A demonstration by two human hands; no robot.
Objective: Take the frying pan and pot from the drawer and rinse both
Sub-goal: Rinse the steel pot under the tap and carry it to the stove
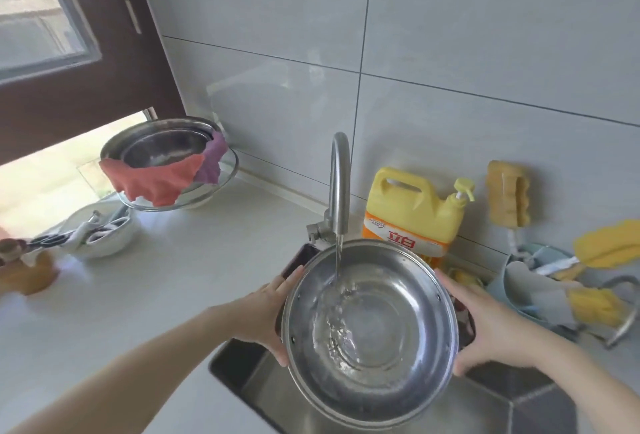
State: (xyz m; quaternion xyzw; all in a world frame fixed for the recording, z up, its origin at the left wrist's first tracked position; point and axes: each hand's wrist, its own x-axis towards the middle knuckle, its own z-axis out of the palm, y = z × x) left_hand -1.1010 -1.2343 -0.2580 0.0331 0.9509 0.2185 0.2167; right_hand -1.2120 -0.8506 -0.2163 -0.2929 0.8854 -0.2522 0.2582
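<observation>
Shiny silver pot (pixel 370 333) in my grip; silver tap (pixel 337 187); yellow detergent jug (pixel 412 212), orange label with red writing; coral-red cloth (pixel 152 180) beside purple cloth (pixel 211 160); pale grey wall tiles (pixel 450 52)

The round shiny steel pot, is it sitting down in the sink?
No, the left hand and right hand hold the round steel pot up under the tap's water.

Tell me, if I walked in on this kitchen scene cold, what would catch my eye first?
Most likely the shiny steel pot held over the sink between the left hand and right hand, with water from the curved faucet splashing inside it. Next, the bright yellow detergent jug against the tiled wall behind the pot, and the red and purple cloths draped over a steel bowl on the counter, far left.
</observation>
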